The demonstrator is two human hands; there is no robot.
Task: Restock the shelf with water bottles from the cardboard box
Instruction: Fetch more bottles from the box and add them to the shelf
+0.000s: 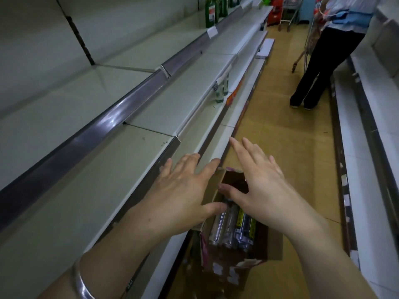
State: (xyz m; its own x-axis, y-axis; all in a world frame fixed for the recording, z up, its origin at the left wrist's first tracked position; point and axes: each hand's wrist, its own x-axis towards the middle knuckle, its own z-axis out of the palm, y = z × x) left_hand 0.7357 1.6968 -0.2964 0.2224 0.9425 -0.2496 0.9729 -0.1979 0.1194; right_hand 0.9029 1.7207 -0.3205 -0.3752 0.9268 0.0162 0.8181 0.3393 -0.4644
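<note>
Hovering: two open hands, left hand [183, 190], right hand [259, 186], over cardboard box [274, 244].

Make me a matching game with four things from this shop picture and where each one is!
Things:
1. water bottles
2. cardboard box
3. green bottles
4. bracelet

Places:
A. on the floor beside the shelves
B. on the left wrist
C. lying inside the box
D. standing on a high shelf far down the aisle

Right pairs: 1-C, 2-A, 3-D, 4-B
</note>
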